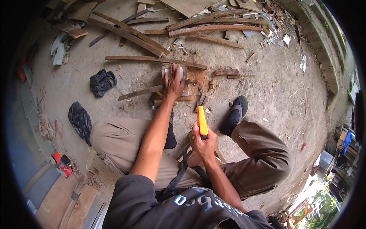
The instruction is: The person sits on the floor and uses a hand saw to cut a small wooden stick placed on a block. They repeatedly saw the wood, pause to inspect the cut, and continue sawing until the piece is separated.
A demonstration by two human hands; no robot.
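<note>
My right hand (206,144) is closed round the yellow-orange and black handle of a handsaw (202,120). Its blade points away from me and shows nearly edge-on, hard to make out. My left hand (175,84) lies with fingers spread, pressing down on a narrow wooden strip (139,92) across a low, ridged wooden block (185,72). The strip's right end sticks out past the block, close to the saw's line. Sawdust (203,78) covers the ground just right of the block. A short piece of wood (178,99) lies at the block's near side.
Several long wooden battens (129,36) lie scattered on the far ground, one (152,58) right behind the block. Two short offcuts (227,72) rest to the right. Black plastic bags (103,83) lie at left, a red and black object (62,164) further back left. Concrete steps (320,45) rise at far right.
</note>
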